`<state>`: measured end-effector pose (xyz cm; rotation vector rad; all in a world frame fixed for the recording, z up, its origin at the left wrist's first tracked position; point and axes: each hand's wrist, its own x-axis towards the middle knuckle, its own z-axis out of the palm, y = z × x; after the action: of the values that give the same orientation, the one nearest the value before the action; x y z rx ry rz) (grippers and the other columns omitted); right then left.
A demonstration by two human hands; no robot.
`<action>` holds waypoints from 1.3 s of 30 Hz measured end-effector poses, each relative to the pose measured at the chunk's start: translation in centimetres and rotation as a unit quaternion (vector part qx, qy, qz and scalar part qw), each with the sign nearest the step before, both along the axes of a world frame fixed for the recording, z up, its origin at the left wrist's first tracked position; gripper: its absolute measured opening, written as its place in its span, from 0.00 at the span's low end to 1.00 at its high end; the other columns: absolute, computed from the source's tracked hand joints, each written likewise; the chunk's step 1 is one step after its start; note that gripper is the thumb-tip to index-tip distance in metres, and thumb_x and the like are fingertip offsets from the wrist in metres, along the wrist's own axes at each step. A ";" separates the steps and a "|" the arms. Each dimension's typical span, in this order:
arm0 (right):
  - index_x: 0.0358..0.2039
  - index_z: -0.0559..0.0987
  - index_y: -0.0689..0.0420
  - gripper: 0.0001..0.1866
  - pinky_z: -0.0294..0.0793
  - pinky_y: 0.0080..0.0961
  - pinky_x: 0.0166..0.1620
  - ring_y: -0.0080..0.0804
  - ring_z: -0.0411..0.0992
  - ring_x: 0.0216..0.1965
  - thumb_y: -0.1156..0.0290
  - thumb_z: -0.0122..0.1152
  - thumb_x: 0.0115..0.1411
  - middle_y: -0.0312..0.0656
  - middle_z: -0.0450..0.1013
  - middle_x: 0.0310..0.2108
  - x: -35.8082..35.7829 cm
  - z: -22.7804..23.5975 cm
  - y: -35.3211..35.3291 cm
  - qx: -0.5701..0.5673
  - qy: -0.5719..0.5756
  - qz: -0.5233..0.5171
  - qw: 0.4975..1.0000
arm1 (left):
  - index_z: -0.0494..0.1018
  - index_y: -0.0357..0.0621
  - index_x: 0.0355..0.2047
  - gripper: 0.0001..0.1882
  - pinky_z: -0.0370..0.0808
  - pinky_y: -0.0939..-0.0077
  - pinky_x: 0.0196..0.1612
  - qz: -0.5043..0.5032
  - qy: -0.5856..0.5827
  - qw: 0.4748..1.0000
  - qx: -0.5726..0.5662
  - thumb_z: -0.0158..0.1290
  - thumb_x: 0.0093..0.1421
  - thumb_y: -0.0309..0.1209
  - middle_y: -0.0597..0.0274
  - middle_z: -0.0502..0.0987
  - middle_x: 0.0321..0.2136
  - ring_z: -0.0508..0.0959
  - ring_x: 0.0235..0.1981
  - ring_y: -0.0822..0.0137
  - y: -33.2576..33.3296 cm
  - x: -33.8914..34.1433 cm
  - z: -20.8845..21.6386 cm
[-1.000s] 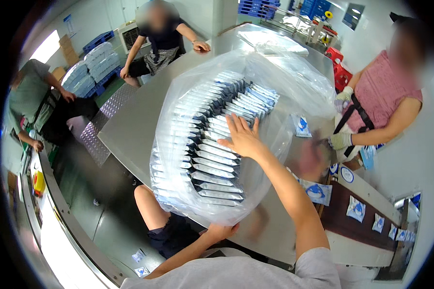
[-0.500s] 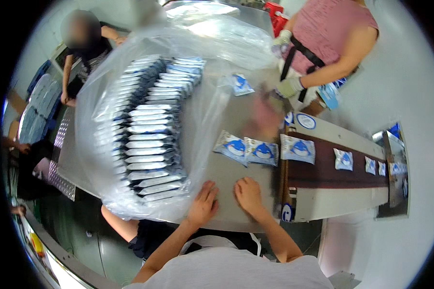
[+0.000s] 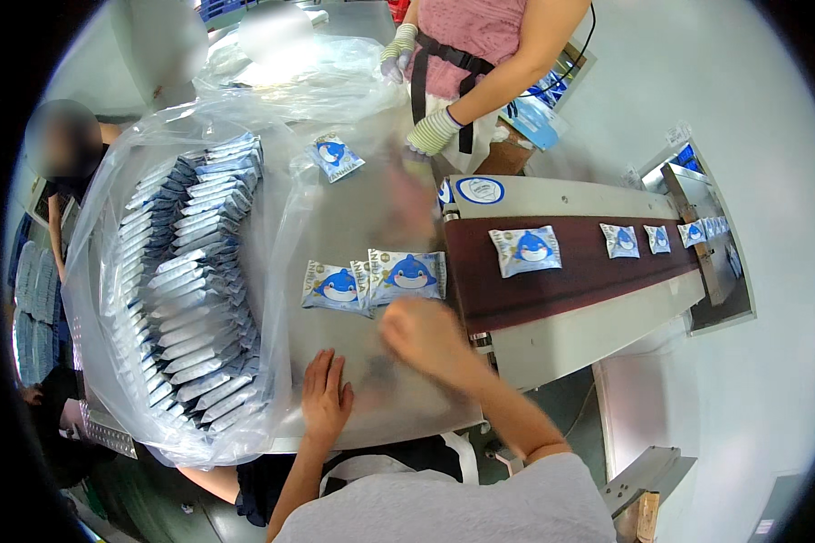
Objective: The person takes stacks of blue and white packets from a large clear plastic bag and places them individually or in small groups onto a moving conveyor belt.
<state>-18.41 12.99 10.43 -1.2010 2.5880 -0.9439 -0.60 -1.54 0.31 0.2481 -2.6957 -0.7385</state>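
Observation:
My left hand (image 3: 326, 395) lies on the metal table (image 3: 371, 398) with its fingers stretched out and nothing in them, beside a clear plastic bag (image 3: 285, 353). My right hand (image 3: 423, 337) is curled just below two or more blue-and-white packets overlapping on the table, the right one (image 3: 409, 275) topmost and the left one (image 3: 333, 286) partly covered. Blur and the turned-under fingers hide whether it holds anything. Inside the bag stand rows of similar packets (image 3: 210, 339), packed on edge. Another packet (image 3: 337, 157) lies apart, farther up the table.
A brown conveyor belt (image 3: 570, 281) at the right bears several spaced packets, coming from a wall opening (image 3: 720, 244). Across the table, a person in pink (image 3: 471, 45) wears striped gloves (image 3: 433, 133). A second person (image 3: 63, 154) is at the far left.
The view has shifted, so the table appears farther left. My right hand has moved up toward the packets. A packet from the belt's end now lies on the table, overlapping the others.

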 end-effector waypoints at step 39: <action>0.50 0.71 0.66 0.41 0.61 0.34 0.56 0.51 0.61 0.54 0.48 0.68 0.42 0.61 0.64 0.50 -14.1 -3.8 -10.4 0.223 -0.199 0.329 0.896 | 0.64 0.41 0.55 0.33 0.69 0.70 0.50 0.335 0.098 0.653 0.672 0.61 0.54 0.45 0.60 0.72 0.47 0.72 0.47 0.66 1.6 -14.2 -0.5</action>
<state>-32.53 2.63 6.59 -1.4062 1.7393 -0.3645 -14.85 0.04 -0.19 1.2694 -1.0963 -2.0873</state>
